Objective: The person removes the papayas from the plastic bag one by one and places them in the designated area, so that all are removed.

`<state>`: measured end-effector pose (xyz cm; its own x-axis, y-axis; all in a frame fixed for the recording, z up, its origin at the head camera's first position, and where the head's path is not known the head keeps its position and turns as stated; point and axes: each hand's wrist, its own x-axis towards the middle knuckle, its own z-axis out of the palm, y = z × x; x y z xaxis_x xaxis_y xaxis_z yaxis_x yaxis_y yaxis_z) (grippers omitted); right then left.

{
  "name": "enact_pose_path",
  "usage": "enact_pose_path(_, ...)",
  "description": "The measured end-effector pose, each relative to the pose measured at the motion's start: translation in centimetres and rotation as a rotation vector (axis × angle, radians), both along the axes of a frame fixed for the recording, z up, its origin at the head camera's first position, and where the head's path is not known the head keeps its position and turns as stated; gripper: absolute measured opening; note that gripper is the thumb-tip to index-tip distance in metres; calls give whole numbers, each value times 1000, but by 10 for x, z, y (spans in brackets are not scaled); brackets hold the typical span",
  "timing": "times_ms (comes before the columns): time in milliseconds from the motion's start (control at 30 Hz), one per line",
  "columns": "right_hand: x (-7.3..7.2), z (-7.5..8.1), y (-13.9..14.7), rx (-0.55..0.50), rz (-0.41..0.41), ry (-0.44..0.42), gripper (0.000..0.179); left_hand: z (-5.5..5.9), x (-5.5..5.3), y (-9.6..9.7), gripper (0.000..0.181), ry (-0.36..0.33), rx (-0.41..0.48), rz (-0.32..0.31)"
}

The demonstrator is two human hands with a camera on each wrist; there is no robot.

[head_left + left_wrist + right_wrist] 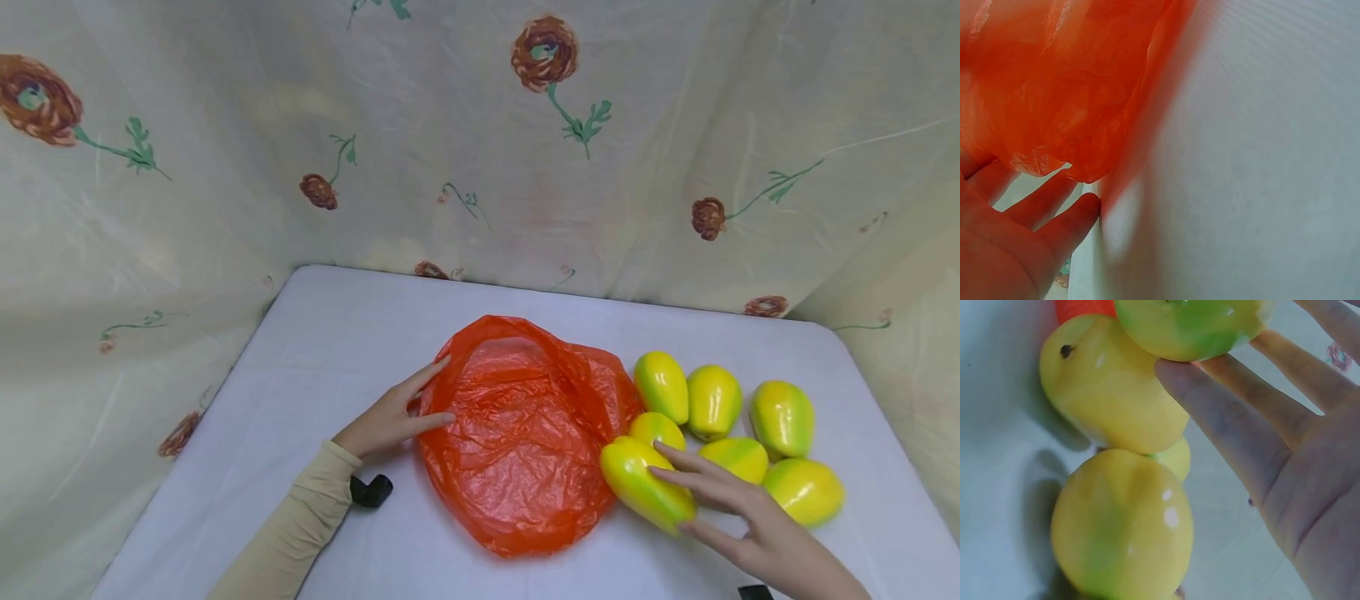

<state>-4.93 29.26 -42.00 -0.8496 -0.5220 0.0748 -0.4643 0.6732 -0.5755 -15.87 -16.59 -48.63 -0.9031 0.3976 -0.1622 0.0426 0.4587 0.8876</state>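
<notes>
A red plastic bag [525,450] lies spread on the table, its mouth facing up. At its left rim is my left hand [397,417], thumb over the edge and fingers spread along the outside; in the left wrist view these fingers [1063,231] look nearly straight against the film. My right hand [735,500] holds a glossy yellow-green mango [645,483] between thumb and fingers, tilted beside the bag's right edge. The right wrist view shows this mango [1194,328] at the top, against the fingertips. Behind it sits another mango [656,429], partly hidden.
Several more mangoes [714,402] rest on the right of the white-covered table [337,325], close to my right hand. A black object [371,492] shows by my left wrist. Flower-printed curtain [450,133] hangs behind the table and along its sides.
</notes>
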Motion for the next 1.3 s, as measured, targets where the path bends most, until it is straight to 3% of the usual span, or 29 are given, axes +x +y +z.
enact_pose_path(167, 8, -7, 6, 10, -27, -40, 59, 1, 0, -1, 85, 3, 4, -7)
enact_pose_path(367, 10, -18, 20, 3, -63, -320, 52, 1, 0, -1, 86, 0, 0, -6)
enact_pose_path(467, 12, -23, 25, -24, -46, -384, 52, 2, 0, 0, 86, 5, -2, -6)
enact_pose_path(700, 16, -30, 31, -35, 13, -315, 54, 4, 1, 1, 86, -5, 8, -5)
enact_pose_path(1033, 17, -38, 36, -27, 17, -312, 48, 6, 3, 3, 86, -16, 1, 1)
enact_pose_path(1300, 19, -40, 34, -30, -95, -383, 48, 6, 3, 3, 85, -7, 3, -7)
